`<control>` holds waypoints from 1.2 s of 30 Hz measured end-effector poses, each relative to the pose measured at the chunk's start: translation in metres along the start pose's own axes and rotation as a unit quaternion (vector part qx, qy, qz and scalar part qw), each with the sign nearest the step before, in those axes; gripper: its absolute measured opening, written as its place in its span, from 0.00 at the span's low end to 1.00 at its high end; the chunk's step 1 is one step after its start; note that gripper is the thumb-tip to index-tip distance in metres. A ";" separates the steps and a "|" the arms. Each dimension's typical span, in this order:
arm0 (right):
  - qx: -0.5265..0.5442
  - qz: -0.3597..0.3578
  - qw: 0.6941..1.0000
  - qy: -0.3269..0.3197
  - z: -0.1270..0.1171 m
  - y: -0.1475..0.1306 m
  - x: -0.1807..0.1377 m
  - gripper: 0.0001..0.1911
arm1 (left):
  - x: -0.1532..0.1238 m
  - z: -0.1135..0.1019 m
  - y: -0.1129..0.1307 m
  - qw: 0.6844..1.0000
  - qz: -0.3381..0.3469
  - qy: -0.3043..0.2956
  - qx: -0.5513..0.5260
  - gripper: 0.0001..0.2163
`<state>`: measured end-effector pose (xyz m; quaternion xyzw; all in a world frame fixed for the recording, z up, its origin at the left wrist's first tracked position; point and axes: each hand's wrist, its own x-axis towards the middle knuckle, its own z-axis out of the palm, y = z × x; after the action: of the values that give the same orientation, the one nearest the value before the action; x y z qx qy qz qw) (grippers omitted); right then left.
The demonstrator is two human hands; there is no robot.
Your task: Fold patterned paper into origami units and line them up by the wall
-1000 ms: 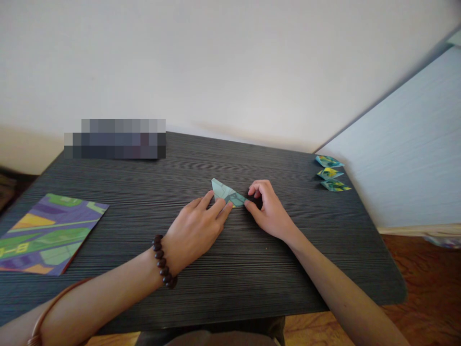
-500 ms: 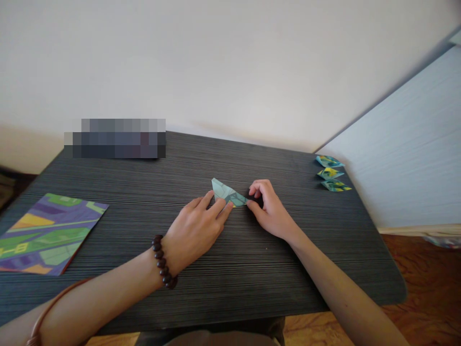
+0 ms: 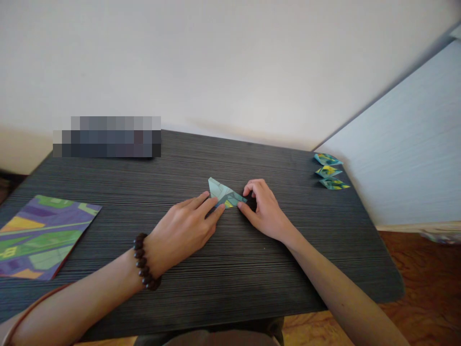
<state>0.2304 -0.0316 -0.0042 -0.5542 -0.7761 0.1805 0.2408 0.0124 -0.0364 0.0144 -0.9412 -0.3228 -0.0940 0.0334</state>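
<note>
A small folded teal paper piece [image 3: 222, 192] lies at the middle of the dark striped table [image 3: 230, 278]. My left hand [image 3: 180, 228], with a dark bead bracelet on its wrist, lies flat with its fingers stretched out, the fingertips pressing the paper's left lower edge. My right hand [image 3: 264, 211] has its fingers curled, thumb and fingertips pinching the paper's right tip against the table.
Three small folded paper pieces [image 3: 328, 171] lie in a row near the table's far right edge, beside a pale panel [image 3: 406, 144]. A stack of purple and green patterned paper [image 3: 39, 233] lies at the left. A blurred dark object [image 3: 106, 137] sits at the back left.
Both hands have shifted slightly left with the paper. My right thumb has slid leftward along the paper's lower edge, closer to my left fingertips.
</note>
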 end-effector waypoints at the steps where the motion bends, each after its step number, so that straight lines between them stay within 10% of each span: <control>1: 0.000 0.001 1.000 0.000 0.000 0.000 0.000 0.08 | -0.001 0.000 -0.001 1.000 0.003 0.001 -0.001 0.13; 36: 0.052 0.008 0.998 -0.023 -0.004 0.003 0.001 0.14 | -0.001 0.001 0.002 1.000 -0.009 0.000 -0.014 0.12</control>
<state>0.2348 -0.0298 -0.0022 -0.5428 -0.7665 0.2357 0.2497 0.0131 -0.0388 0.0130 -0.9387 -0.3299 -0.0985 0.0194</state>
